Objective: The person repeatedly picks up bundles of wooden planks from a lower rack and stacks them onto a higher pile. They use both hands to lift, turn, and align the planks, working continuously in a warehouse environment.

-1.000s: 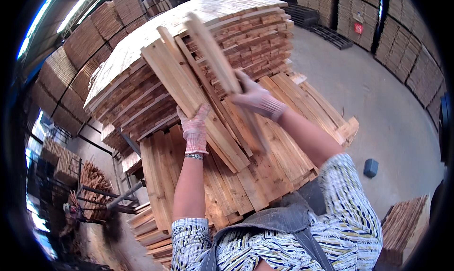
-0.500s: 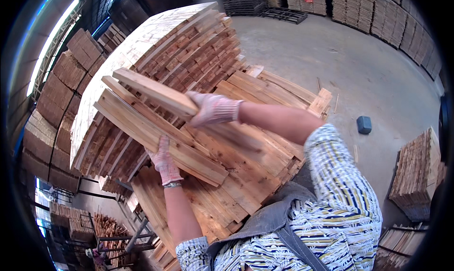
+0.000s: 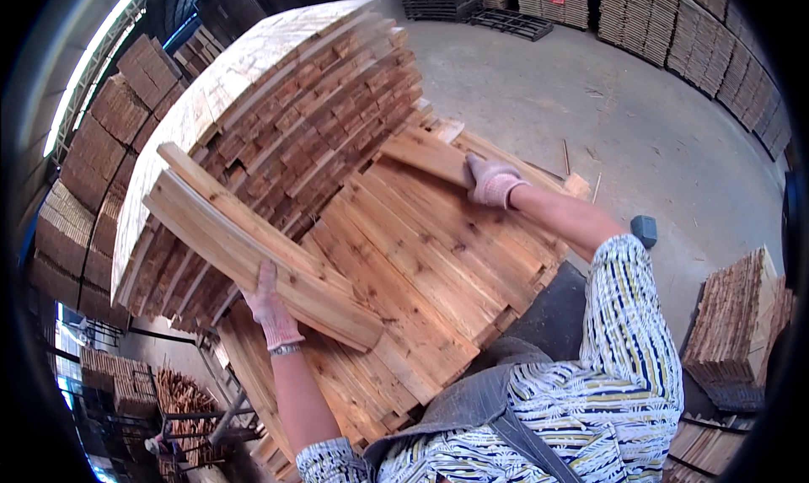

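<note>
My left hand (image 3: 271, 308), in a knitted work glove, grips a few wooden boards (image 3: 244, 245) held together at a slant above the board layer. Their far ends rise in front of the tall stack. My right hand (image 3: 493, 181), gloved as well, is closed on the near end of a single wooden board (image 3: 425, 156) at the right side of the layer. Beneath both hands lies a layer of boards (image 3: 404, 247) set side by side, some with dark knots. Part of the right hand's fingers is hidden by the hand itself.
A tall stack of cut timber (image 3: 312, 112) with a pale top stands just beyond the layer. A dark blue-grey container (image 3: 644, 230) sits on the concrete floor to the right. More board stacks (image 3: 729, 319) stand at the right, and black metal frames (image 3: 510, 24) lie at the back.
My right hand has carried one board away from the left hand's boards, to the right, down onto the layer. My left hand still holds its boards, slightly lower and further left.
</note>
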{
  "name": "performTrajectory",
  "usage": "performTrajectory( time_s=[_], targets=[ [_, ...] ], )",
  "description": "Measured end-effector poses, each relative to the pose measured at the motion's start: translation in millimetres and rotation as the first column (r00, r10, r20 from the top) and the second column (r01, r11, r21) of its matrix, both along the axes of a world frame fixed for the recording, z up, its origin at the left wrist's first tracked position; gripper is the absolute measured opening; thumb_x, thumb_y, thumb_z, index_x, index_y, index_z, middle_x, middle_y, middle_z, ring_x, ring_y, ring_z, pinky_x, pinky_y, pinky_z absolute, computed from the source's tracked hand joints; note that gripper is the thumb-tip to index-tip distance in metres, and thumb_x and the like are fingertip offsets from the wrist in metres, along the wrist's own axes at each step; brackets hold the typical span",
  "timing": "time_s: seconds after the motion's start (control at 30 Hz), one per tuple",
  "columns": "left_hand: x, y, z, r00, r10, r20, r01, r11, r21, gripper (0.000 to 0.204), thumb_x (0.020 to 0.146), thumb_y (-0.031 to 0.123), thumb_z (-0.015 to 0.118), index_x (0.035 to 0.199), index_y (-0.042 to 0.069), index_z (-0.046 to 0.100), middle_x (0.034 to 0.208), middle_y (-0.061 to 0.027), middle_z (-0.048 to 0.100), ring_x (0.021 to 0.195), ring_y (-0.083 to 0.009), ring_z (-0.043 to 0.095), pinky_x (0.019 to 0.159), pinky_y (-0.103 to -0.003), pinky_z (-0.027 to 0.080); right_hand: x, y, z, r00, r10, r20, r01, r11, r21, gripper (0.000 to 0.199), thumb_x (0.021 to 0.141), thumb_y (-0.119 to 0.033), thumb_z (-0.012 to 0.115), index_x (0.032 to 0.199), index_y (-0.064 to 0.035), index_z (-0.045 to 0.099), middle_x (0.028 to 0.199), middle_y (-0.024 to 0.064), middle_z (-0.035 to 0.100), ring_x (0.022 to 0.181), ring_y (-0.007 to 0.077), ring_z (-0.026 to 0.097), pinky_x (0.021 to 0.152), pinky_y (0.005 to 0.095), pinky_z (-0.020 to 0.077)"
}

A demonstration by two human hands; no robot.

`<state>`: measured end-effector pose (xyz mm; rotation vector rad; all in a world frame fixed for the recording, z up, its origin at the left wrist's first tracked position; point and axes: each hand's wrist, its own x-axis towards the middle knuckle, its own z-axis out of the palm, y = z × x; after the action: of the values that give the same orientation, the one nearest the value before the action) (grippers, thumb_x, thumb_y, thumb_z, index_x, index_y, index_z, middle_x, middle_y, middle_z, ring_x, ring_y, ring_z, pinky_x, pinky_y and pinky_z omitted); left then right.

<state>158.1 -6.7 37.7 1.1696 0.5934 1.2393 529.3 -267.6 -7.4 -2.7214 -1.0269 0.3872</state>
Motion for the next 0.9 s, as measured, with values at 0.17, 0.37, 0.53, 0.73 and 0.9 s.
performTrajectory(
  time_s=[0.17,0.37,0.53,0.73,0.9],
  targets=[
    [-7.6,5.9,-12.4,0.999,0.015,-0.038,-0.017,0.998,-0.064,0.072,0.086,0.003,0.075,0.147,0.006,0.038,0.13,-0.0098,0.058,0.116,-0.0201,0.06,0.102,-0.034,0.052,35.4,-18.3,0.9,0.999,0.017,-0.035,-0.012,0.991,0.131,0.073,0.078,-0.025,0.067,0.144,-0.0069,0.041,0.12,0.0246,0.065,0.113,0.0384,0.063,0.096,0.0435,0.0505],
    [-10.5,16.2,-24.8,0.996,0.057,-0.069,-0.057,0.998,0.002,0.06,0.091,0.004,0.068,0.144,0.003,0.041,0.13,-0.013,0.058,0.114,-0.0218,0.061,0.101,-0.035,0.053,120.8,-55.9,-22.8,0.991,0.034,-0.132,-0.01,0.983,0.181,0.059,0.088,-0.038,0.063,0.14,-0.0115,0.051,0.124,0.0212,0.065,0.109,0.0371,0.065,0.091,0.0393,0.053],
    [-6.2,-7.8,-4.9,0.998,-0.068,0.006,0.068,0.99,-0.124,0.066,0.087,0.003,0.071,0.145,0.005,0.041,0.13,-0.0122,0.058,0.114,-0.0235,0.062,0.097,-0.036,0.054,65.1,-47.1,-52.3,0.996,-0.009,-0.088,0.019,0.994,0.11,0.054,0.099,-0.045,0.045,0.144,-0.0153,0.046,0.131,0.0207,0.059,0.127,0.0399,0.052,0.107,0.0446,0.0414],
    [0.9,-2.2,-5.8,0.998,-0.012,0.056,0.015,0.998,-0.055,0.069,0.08,-0.004,0.077,0.138,0.009,0.043,0.115,-0.0082,0.063,0.103,-0.0197,0.066,0.085,-0.033,0.06,1.5,42.5,17.7,0.901,0.344,0.264,-0.351,0.936,-0.022,0.075,0.092,-0.054,0.056,0.149,-0.007,0.04,0.149,0.0227,0.046,0.142,0.0395,0.036,0.113,0.0461,0.0355],
    [-28.1,4.8,-10.4,0.995,-0.026,0.092,0.035,0.995,-0.093,0.067,0.08,-0.005,0.077,0.137,0.008,0.044,0.114,-0.0101,0.065,0.1,-0.0201,0.068,0.089,-0.032,0.059,-187.6,182.8,73.1,0.689,0.663,-0.292,-0.393,0.681,0.618,0.107,0.09,-0.066,0.054,0.154,0.0077,0.011,0.149,0.0329,0.04,0.14,0.0395,0.04,0.114,0.0383,0.0327]
  ],
)
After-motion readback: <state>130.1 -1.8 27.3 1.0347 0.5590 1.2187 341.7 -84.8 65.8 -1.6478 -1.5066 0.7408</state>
